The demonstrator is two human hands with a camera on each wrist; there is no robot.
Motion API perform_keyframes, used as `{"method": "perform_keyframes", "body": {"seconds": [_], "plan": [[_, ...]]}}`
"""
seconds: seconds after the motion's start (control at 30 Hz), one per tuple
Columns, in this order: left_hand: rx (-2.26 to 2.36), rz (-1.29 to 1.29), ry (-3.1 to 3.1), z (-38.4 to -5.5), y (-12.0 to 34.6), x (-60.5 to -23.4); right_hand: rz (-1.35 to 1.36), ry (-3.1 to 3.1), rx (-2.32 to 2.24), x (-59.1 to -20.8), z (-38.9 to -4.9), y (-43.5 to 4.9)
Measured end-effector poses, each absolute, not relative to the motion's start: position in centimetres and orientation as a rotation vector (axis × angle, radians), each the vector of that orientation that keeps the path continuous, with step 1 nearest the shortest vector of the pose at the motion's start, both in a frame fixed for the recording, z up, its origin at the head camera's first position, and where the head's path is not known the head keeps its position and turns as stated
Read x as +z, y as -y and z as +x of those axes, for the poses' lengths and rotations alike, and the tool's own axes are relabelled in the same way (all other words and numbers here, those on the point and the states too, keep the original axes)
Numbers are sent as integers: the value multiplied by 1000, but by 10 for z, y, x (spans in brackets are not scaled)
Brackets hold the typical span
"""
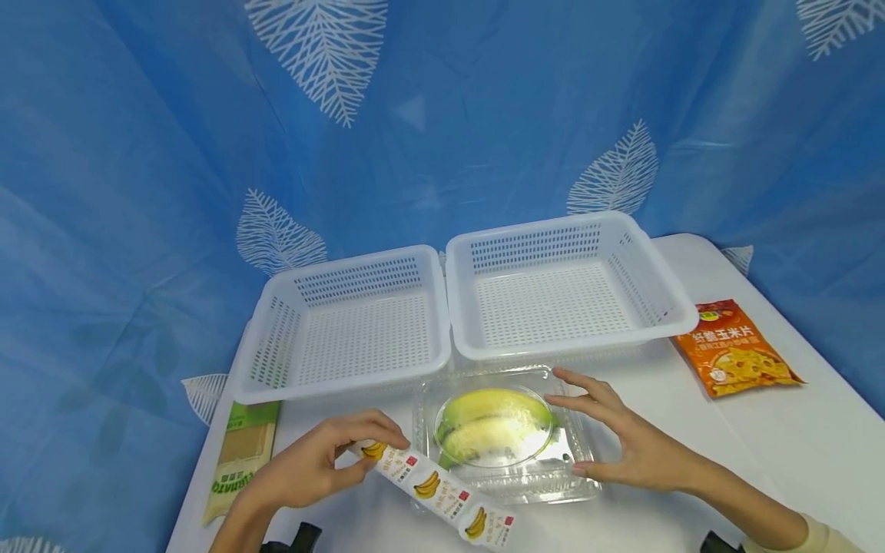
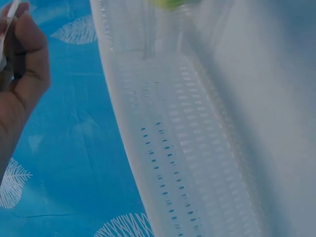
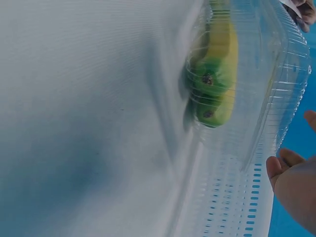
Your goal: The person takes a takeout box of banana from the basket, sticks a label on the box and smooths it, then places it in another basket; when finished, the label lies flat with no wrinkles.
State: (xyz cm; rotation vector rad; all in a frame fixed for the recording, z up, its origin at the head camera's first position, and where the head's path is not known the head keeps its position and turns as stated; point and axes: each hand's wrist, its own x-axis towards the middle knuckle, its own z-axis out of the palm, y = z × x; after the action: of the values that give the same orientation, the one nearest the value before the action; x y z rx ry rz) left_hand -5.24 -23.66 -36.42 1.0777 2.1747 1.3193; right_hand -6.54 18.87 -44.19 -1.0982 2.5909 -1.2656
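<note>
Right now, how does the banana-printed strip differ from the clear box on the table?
The banana-printed strip is white and long and narrow; the clear box is see-through and broader. The strip is pinched at one end by the left hand, while the box sits on the white table. The strip carries only pictures of bananas; the box contains bananas. Both share the banana theme.

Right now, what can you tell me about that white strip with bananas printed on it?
The white strip is long and narrow, paper or thin plastic by its look, printed with three yellow banana bunches, lettering and small red squares. The fingers of the left hand pinch one end; the strip slants away to the right, towards the person. It crosses the clear container's near left corner in the head view, but contact there is unclear.
</note>
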Motion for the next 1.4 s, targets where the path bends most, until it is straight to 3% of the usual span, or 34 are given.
{"method": "perform_keyframes", "body": {"seconds": [0.33,0.6,1.4], "plan": [[1411,1230,-2155,-81,219,-349,-1364,-2474,-1291,-429,-67,-176],[1461,1147,-2097,-95,212,-351,-1222,-2414,-1207,-421,-61,-167],[1453,981,-2250,-105,199,-361,-1372,-2120,-1519,-433,-69,-156]]}}
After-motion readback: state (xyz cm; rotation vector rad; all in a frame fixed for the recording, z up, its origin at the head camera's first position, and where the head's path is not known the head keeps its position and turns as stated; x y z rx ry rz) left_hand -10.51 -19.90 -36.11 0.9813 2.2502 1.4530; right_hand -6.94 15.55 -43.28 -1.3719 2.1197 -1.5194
